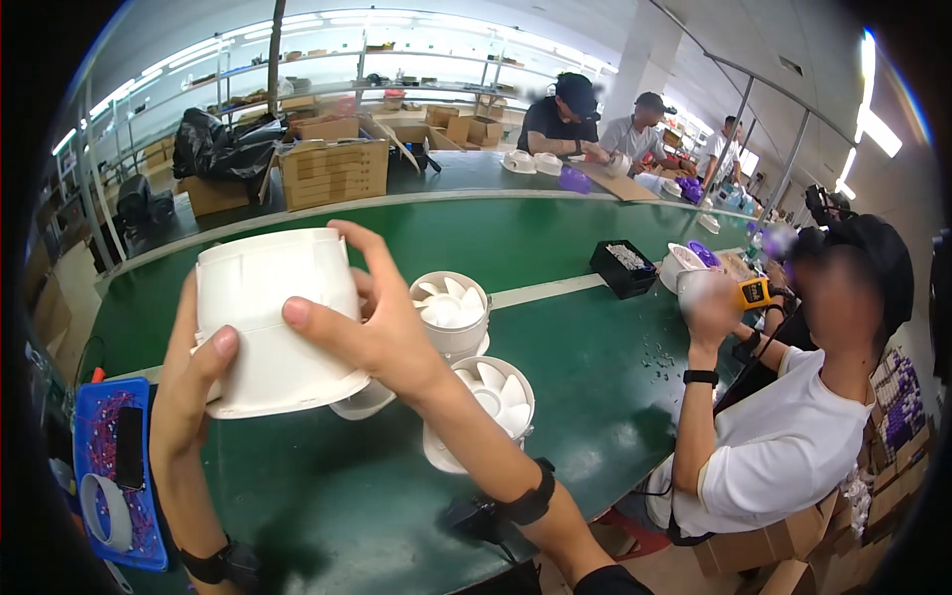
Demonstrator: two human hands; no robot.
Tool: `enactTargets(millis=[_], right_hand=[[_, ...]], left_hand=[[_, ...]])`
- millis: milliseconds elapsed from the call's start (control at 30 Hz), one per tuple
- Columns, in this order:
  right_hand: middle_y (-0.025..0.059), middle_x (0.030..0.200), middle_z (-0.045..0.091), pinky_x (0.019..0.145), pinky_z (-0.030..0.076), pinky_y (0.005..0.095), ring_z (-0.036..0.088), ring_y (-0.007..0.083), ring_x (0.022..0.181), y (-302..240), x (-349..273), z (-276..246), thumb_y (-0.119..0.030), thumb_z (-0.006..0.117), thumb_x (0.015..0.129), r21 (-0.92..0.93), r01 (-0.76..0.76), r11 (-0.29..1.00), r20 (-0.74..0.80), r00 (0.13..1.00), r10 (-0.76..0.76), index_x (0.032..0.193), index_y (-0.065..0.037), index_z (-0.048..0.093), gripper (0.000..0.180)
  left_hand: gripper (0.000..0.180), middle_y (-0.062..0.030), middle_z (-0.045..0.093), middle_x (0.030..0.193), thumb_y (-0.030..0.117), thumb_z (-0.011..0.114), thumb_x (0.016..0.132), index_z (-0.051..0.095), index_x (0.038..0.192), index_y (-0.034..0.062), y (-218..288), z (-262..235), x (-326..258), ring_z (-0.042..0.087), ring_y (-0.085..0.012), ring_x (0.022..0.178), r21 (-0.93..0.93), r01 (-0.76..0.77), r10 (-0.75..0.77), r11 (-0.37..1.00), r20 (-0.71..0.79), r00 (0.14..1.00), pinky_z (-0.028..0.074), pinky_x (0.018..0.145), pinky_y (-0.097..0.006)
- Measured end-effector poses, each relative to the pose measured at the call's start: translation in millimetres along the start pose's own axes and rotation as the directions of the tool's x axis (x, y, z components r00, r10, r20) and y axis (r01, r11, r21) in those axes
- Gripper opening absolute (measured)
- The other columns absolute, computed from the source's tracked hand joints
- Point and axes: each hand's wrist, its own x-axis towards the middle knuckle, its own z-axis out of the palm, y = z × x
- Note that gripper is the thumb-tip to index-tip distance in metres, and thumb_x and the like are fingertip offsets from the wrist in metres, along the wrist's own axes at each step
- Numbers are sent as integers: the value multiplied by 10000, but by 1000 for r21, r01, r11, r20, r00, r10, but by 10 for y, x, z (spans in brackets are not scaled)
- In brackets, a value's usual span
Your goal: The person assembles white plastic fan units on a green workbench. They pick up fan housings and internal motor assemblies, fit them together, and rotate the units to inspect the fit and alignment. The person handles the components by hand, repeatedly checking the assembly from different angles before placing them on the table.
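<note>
A white plastic fan housing (273,288) is held up above the green table, tilted, its wide flanged rim toward me. My left hand (188,382) grips its left side, thumb against the front wall. Around the right side wraps my right hand (387,322), its thumb pressed on the front. Just right of my hands stand two white round housings with fan blades, one farther off (451,309) and one nearer (491,399), partly covered by my right forearm. Another white part (363,401) shows only partly beneath the held housing.
At the left lies a blue tray (159,516) with small pink and blue pieces, a black phone (129,446) and a white ring (103,510). A black box of small parts (625,268) stands right of centre. On the right a co-worker (783,436) sits near a yellow tool (754,292).
</note>
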Motion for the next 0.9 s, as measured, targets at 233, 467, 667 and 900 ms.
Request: enactTargets(millis=[233,467,667,900], right_hand=[[251,1216,583,890,528,376,621,289,1095,-88,-21,14,-295,846,743,-54,176,983,-18,984,-178,1469,12,211,1012],[253,1237,584,905,518,350,626,264,1076,-320,-73,-24,-299,799,816,-222,138,965,-21,989,-146,1443,102,321,885],[198,1330,524,1011,417,307,532,211,1187,-504,-147,-39,-237,580,982,-339,192,921,-38,975,-217,1496,74,235,693],[245,1404,434,1055,393,356,502,272,1244,-635,-210,-107,-242,707,886,-386,161,908,-5,984,-176,1524,66,35,976]], left_hand=[[1059,-200,421,1441,464,766,719,240,1506,-11,-31,26,35,413,-301,1354,-64,-137,141,988,62,988,290,1135,-391],[971,-220,480,1366,365,759,748,262,1479,-37,-14,158,17,500,-294,1271,-97,-274,266,957,-91,960,373,1081,-378],[816,-232,547,1238,255,773,833,316,1420,-81,125,409,186,589,-261,1119,-226,-275,262,935,-85,961,483,944,-337],[766,-230,522,1261,243,751,857,326,1411,-70,126,573,160,555,-268,1169,-224,-359,329,906,-161,931,491,945,-351]])
